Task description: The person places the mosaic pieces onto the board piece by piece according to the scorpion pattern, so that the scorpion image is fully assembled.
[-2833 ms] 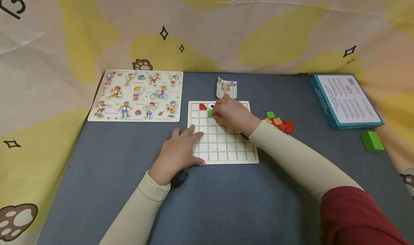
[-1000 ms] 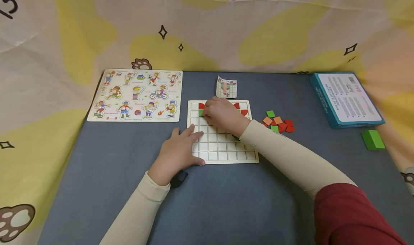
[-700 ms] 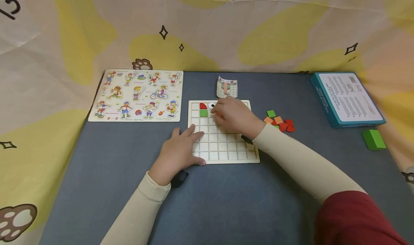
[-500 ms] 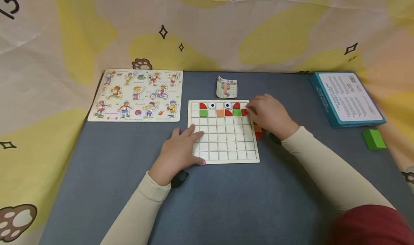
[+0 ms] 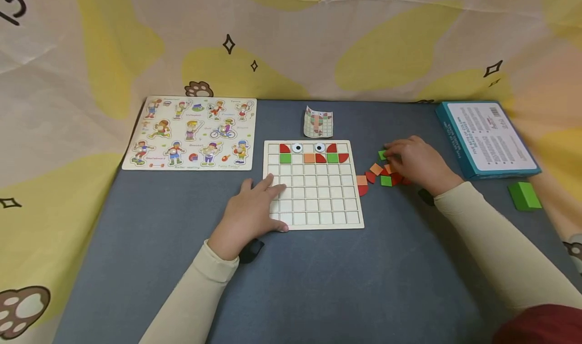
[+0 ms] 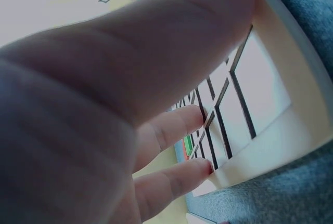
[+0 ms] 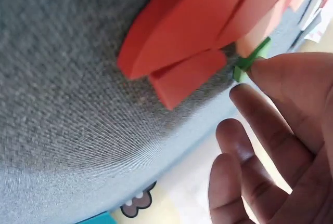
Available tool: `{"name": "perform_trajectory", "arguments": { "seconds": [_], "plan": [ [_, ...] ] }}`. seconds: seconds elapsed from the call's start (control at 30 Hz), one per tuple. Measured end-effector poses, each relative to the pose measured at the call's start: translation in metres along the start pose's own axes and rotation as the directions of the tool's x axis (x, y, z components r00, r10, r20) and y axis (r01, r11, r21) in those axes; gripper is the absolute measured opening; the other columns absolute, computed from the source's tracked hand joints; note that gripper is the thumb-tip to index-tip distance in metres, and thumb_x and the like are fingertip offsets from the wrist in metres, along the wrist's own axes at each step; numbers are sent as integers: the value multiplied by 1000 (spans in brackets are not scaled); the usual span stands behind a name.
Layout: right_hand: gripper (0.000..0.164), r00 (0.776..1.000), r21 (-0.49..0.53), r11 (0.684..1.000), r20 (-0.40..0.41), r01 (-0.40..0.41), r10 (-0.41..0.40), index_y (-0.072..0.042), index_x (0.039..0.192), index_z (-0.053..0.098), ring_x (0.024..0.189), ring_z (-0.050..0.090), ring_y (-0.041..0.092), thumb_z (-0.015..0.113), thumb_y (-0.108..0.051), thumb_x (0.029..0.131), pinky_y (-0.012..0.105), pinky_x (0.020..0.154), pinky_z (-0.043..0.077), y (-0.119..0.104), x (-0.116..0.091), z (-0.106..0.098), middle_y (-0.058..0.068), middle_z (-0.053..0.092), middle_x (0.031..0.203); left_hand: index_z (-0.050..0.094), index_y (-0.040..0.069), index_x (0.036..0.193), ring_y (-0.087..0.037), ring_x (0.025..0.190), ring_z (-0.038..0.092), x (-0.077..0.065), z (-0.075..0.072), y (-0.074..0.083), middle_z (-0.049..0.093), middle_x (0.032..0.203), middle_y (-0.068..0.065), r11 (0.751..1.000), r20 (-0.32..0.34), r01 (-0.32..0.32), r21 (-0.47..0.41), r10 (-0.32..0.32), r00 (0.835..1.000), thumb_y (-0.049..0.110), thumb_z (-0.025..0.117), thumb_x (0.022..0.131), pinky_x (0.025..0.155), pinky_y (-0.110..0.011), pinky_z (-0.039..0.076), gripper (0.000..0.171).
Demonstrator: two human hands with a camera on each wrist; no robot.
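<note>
My left hand (image 5: 250,212) rests on the left side of the white grid board (image 5: 318,223), fingers spread over its squares and thumb at the front edge. On the board's top two rows sit red quarter-round tiles (image 5: 344,158), green squares (image 5: 333,158), an orange square (image 5: 309,158) and two eye tiles (image 5: 297,148). Right of the board, my right hand (image 5: 418,163) is over a loose pile of tiles. Thumb and forefinger pinch a green square tile (image 7: 252,60) at the pile's far side. Beside it, in the right wrist view, lie red tiles (image 7: 182,26).
A small pattern card (image 5: 318,124) stands behind the board. At the back left lies a picture puzzle board (image 5: 191,134). A teal box (image 5: 488,142) and a green block (image 5: 524,196) are on the right. An orange tile (image 5: 361,180) touches the board's right edge.
My right hand has moved from over the board's top rows, past its right edge, to the tile pile, uncovering the tiles on the board. My left hand has stayed put.
</note>
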State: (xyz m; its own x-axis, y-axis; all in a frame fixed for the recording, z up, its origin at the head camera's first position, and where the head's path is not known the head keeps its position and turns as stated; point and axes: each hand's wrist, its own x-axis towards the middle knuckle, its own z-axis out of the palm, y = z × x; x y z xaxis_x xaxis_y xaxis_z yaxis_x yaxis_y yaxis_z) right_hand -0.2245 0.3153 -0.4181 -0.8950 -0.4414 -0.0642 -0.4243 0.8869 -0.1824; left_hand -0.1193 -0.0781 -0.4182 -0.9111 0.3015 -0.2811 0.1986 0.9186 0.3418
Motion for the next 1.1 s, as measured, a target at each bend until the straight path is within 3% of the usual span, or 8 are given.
{"name": "perform_trajectory", "arguments": {
  "seconds": [0.33, 0.7, 0.97, 1.1],
  "plan": [
    [21, 1000, 20, 1000, 0, -20, 20, 4, 114, 79, 110, 63, 42, 78, -3, 94, 58, 98, 52, 4, 6, -1, 24, 75, 117, 57, 21, 156, -44, 138, 40, -1, -1, 1, 36, 169, -12, 1000, 1, -3, -10, 3, 1000, 50, 98, 71, 75, -55, 57, 98],
    [19, 1000, 11, 1000, 15, -15, 15, 2, 107, 81, 98, 63, 37, 76, -11, 94, 57, 95, 52, 4, 17, -6, 19, 77, 105, 57, 21, 156, -45, 138, 39, -1, -2, 1, 36, 170, -12, 1000, 3, -3, -4, 3, 1000, 49, 98, 72, 77, -55, 57, 98],
    [21, 999, 102, 995, -43, -1, 5, 2, 108, 81, 102, 62, 38, 75, -11, 93, 56, 94, 52, -31, 27, -12, 19, 76, 108, 57, 21, 156, -45, 138, 39, -1, -1, 0, 36, 170, -12, 1000, 4, -1, -9, 1, 1000, 49, 98, 72, 77, -56, 57, 97],
    [19, 992, 117, 988, -87, 98, -88, -1, 107, 82, 101, 63, 34, 80, -11, 91, 51, 91, 54, -61, 32, -3, 14, 77, 106, 57, 21, 156, -46, 139, 39, -1, -2, 0, 36, 169, -12, 1000, 4, -3, -9, 3, 1000, 49, 98, 72, 76, -56, 57, 97]
  ]
}}
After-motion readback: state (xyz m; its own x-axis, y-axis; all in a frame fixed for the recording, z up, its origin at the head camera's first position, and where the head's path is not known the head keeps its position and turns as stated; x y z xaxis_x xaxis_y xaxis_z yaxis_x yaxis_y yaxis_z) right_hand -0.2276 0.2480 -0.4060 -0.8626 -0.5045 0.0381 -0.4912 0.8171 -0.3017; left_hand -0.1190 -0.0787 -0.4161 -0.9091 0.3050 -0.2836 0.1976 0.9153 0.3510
